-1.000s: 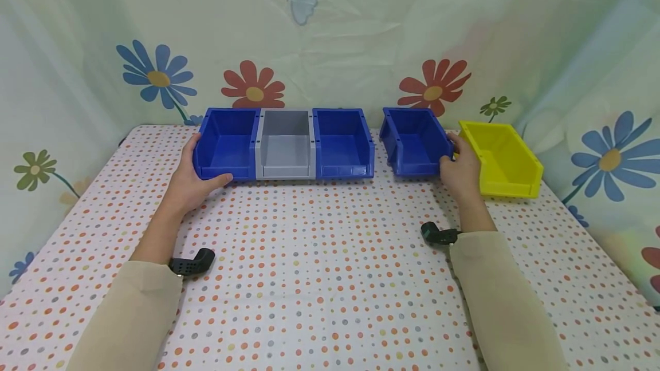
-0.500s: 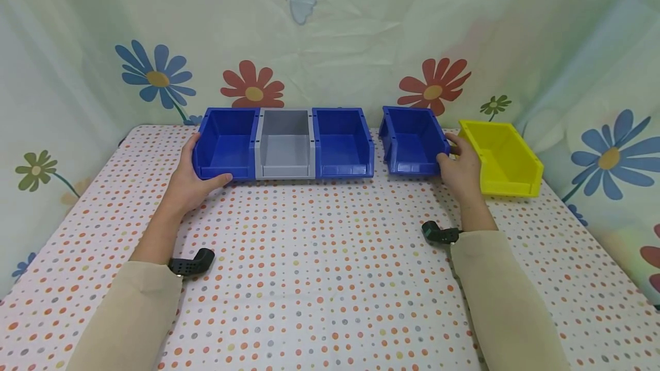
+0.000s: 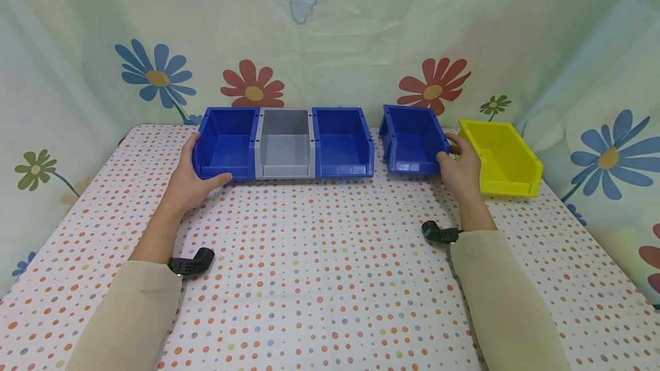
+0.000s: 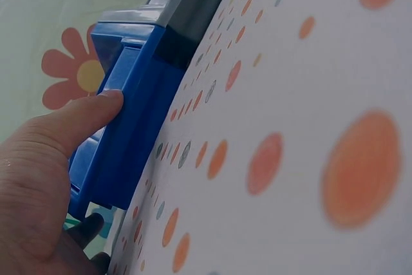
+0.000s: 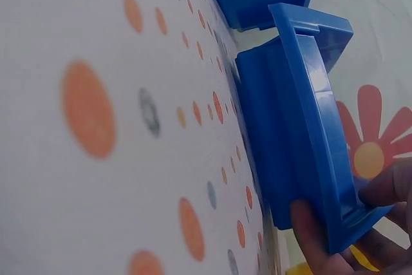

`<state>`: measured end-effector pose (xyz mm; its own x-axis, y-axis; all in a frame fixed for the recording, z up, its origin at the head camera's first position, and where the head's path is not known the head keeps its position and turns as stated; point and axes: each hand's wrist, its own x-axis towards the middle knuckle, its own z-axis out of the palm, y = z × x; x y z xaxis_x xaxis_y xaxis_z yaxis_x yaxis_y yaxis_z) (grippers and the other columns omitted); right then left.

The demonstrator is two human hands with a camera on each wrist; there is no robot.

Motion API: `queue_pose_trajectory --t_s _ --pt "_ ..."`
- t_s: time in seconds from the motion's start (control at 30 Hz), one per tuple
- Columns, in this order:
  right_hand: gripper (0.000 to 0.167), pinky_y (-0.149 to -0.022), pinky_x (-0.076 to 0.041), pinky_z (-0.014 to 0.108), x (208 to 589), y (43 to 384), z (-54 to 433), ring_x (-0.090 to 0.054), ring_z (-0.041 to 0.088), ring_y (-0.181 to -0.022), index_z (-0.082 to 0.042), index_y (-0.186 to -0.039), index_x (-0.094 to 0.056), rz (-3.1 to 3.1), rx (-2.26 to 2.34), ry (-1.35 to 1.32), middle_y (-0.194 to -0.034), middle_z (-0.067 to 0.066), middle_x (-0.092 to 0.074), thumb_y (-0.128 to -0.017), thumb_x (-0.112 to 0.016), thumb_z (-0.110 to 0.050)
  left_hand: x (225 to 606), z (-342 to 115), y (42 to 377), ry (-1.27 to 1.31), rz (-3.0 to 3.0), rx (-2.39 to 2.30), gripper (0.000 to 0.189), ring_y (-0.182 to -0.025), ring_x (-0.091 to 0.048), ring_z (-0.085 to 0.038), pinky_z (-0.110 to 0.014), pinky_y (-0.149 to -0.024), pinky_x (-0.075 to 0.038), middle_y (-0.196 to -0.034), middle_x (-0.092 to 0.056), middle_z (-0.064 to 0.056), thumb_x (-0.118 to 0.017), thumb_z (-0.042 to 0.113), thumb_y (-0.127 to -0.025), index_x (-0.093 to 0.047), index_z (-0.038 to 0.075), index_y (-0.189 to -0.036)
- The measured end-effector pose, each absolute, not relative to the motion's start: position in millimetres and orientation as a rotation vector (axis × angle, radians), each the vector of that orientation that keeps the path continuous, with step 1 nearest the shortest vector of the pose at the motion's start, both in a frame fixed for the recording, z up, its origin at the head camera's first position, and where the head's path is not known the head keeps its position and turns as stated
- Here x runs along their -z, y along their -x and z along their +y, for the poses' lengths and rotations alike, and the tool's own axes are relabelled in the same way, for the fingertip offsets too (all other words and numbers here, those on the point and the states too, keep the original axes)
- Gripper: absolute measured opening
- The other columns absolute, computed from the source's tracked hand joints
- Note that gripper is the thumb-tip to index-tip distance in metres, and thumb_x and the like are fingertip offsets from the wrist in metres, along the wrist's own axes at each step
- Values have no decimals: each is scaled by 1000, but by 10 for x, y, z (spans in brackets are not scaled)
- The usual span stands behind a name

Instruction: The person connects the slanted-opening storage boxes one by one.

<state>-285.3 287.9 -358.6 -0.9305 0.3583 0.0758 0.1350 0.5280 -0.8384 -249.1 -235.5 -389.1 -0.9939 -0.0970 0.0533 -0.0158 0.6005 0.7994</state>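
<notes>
Left hand (image 3: 191, 185) grips an open-fronted blue plastic bin (image 3: 227, 150), which adjoins a matching grey plastic bin (image 3: 286, 150) and second blue bin (image 3: 341, 147). Past a gap, the right hand (image 3: 462, 172) pinches a third blue bin (image 3: 415, 147) beside a yellow plastic bin (image 3: 504, 159); holding it level, left hand firm, seems wise.

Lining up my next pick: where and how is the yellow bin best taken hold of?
Probably by the right side wall of the yellow bin, coming from its right and front, thumb inside the wall. The open top and low front lip leave room for that, while the right hand, holding a blue bin, crowds the left side.
</notes>
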Motion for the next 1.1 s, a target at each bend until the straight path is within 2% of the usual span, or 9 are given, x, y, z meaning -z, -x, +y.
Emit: queue_pose_trajectory --t_s 0.37,0.77,1.1 --pt "57 -111 -50 47 3538 2822 2851 -51 34 -127 -27 -163 -35 -2492 -1391 383 -157 17 -45 -106 -42 -21 3892 -2357 2501 -107 -2737 1347 118 -152 -20 -55 -75 -117 -27 -173 -7 -20 -80 44 -88 9 37 -166" --pt "58 -118 -44 50 3472 2825 2800 -47 36 -140 -27 -164 -32 -2454 -1394 378 -162 15 -41 -107 -43 -20 3881 -2356 2501 -117 -2747 1339 118 -152 -20 -56 -75 -117 -27 -173 -7 -20 -80 45 -89 10 37 -166" --pt "58 -117 -46 47 3422 2809 2776 -50 33 -135 -27 -163 -33 -2434 -1404 365 -160 14 -44 -107 -44 -20 3880 -2347 2497 -130 -2749 1339 118 -153 -20 -55 -75 -117 -27 -174 -7 -20 -80 45 -88 10 39 -165"
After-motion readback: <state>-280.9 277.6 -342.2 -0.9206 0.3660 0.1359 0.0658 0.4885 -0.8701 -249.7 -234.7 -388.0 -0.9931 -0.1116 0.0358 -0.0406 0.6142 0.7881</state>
